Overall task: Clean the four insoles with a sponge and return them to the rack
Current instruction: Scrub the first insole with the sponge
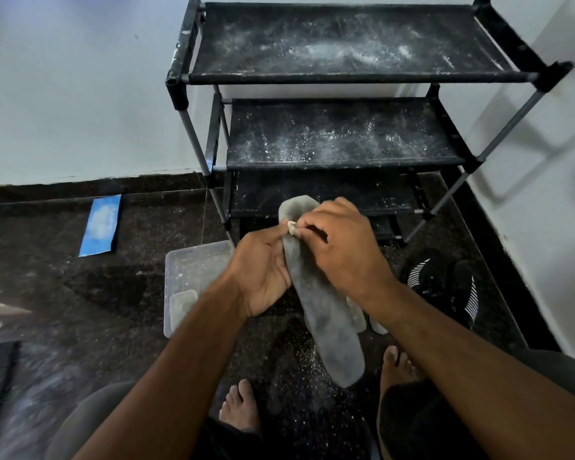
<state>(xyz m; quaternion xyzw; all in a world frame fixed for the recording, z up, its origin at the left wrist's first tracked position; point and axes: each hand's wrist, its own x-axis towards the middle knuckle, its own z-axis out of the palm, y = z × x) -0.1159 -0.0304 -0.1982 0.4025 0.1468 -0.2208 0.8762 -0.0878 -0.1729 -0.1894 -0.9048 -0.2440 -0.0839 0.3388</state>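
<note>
Left hand (263, 270) grips unmarked grey insole (329, 327); right hand (342, 247) pinches sponge (292, 228).

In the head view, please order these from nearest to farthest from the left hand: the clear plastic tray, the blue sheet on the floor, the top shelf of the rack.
1. Clear plastic tray: just left of the left hand, on the floor.
2. Blue sheet: farther left, near the wall.
3. Top shelf of the rack: highest and farthest, beyond the hands.

The room is dim, and the pale wall (63, 94) gives a cool bluish light. The rack (342, 127) throws a soft shadow on the right wall. The wide lens bends the edges, and the lower left corner is blurred.
</note>
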